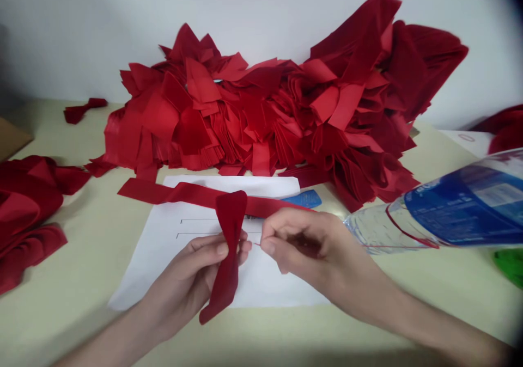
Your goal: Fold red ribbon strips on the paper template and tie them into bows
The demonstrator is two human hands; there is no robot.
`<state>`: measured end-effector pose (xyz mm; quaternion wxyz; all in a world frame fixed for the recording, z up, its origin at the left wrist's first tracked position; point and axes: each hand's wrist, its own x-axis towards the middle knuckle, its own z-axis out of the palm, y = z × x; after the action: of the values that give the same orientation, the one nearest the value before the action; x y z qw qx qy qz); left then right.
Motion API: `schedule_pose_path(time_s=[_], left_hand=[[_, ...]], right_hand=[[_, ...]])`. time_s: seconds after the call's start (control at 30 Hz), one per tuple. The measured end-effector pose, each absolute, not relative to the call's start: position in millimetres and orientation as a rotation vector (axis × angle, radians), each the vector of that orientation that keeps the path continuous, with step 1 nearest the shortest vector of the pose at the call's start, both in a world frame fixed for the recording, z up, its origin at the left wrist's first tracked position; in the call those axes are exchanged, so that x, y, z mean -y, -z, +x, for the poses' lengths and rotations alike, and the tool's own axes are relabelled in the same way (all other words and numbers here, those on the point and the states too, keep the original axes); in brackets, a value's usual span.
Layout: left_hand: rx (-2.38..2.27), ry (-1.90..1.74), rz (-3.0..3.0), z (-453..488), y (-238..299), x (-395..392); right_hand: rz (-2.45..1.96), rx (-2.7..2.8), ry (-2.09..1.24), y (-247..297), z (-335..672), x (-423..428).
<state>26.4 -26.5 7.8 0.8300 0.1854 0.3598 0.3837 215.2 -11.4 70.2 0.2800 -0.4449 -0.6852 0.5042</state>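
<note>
Fingers of the left hand [183, 280] closed around the pinched middle of a red fabric bow [229, 247]; fingertips of the right hand [302, 244] narrowly pinching a thin strand [256, 243] just beside it. Beneath, a white paper sheet [163, 269]. At 12 o'clock, a heap of red cloth pieces [253, 116]; at 3 o'clock, a plastic water bottle [461, 209].

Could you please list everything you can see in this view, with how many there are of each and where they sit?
heap of fabric pieces: one, red, at the back against the wall
loose fabric pile: one, dark red, far left
long fabric strip: one, red, across the paper
small fabric piece: one, dark red, back left
paper sheet: one, white, lined, under the hands
plastic bottle: one, clear with blue label, on its side at right
blue item: one, blue, behind the long strip
pinched fabric strip: one, dark red, in the left hand
left hand: one, holding the pinched strip
right hand: one, fingertips beside the pinched strip
</note>
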Motion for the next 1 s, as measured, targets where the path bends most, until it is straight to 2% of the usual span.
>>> schedule_pose_path(time_s=[0.4, 1.0], left_hand=[[-0.876, -0.892, 0.680, 35, -18, 36], [-1.061, -0.986, 0.852, 33, -13, 37]], right_hand=[[-1.284, 1.735, -1.445, -47, 198, 23], [-1.338, 1.617, -1.545, -42, 198, 19]])
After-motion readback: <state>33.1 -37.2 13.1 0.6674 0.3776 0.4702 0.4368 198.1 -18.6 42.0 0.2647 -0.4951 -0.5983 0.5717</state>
